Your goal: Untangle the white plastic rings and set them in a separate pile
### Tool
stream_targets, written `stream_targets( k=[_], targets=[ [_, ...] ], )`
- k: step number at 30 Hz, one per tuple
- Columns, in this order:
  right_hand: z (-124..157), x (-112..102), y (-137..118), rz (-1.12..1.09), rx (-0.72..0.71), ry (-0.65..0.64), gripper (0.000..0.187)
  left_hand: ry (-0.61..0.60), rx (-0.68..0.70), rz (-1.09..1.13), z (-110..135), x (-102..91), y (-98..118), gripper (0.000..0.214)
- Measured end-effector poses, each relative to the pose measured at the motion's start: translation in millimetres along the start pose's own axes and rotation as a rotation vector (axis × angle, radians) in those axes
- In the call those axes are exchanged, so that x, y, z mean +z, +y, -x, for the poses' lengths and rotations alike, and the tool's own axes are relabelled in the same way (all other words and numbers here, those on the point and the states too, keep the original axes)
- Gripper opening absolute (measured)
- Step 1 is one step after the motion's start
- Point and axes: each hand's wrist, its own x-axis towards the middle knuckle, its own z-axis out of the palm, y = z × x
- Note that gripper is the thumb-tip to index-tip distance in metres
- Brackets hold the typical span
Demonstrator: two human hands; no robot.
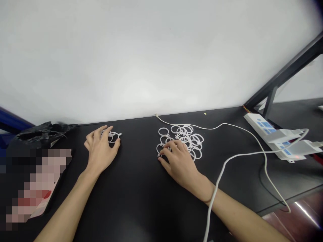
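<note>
My left hand [99,148] rests over a few white plastic rings [114,137] at the left of the black table. Its thumb and fingers are spread apart around them, and part of these rings is hidden under the fingers. My right hand [179,163] is at the near left edge of a loose pile of similar thin white rings [196,139]. Its fingers are curled, with the thumb and forefinger tips closed about the small tab of one ring [158,155] at the pile's edge. The palm covers some of the rings.
A white cable [224,164] crosses above my right forearm to a white power strip [264,131] with adapters plugged in. A black plastic bag [37,134] and a partly blurred flat object [41,208] lie at left. A white wall [141,60] stands behind the black table [136,201].
</note>
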Motion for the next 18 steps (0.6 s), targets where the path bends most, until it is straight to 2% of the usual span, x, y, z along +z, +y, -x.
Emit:
stream_targets(
  k=[5,9,11,14,16,18],
  targets=[
    [-1,-6,-4,-0.064,-0.021,0.078,0.014,0.023,0.025,0.010,4,-2.1,3,0.047],
    [-3,-11,-7,-0.140,-0.049,0.071,0.016,0.052,0.176,0.048,16,-8.2,16,0.044],
    [-2,-11,-8,-0.184,-0.079,0.050,0.015,-0.014,0.338,0.118,25,-12.7,27,0.045],
    [0,-9,-7,-0.252,-0.130,0.032,0.016,-0.199,0.564,0.236,39,-18.0,44,0.052],
    [1,-7,-6,-0.284,-0.162,0.018,0.018,-0.273,0.626,0.287,45,-18.7,51,0.055],
    [1,-5,-4,-0.297,-0.192,0.007,0.019,-0.281,0.637,0.320,48,-17.5,54,0.053]
  ],
)
